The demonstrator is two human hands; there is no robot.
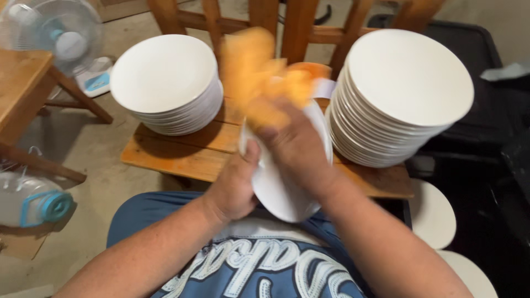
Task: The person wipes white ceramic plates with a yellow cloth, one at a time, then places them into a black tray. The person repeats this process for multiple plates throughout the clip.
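Round white glazed ceramic plate point(287, 187) was held tilted over the person's lap, near the low wooden desk point(182, 154). The left hand point(234, 185) was closed on its left rim; the right hand point(295, 146) pressed a soft, crumpled orange cloth point(259, 72), motion-blurred, against its face. The smooth glaze looked slippery: a one-sided grip during vigorous rubbing might let it slide and break. Two stacks of similar plates, left stack point(165, 83) and right stack point(403, 94), stood on the desk.
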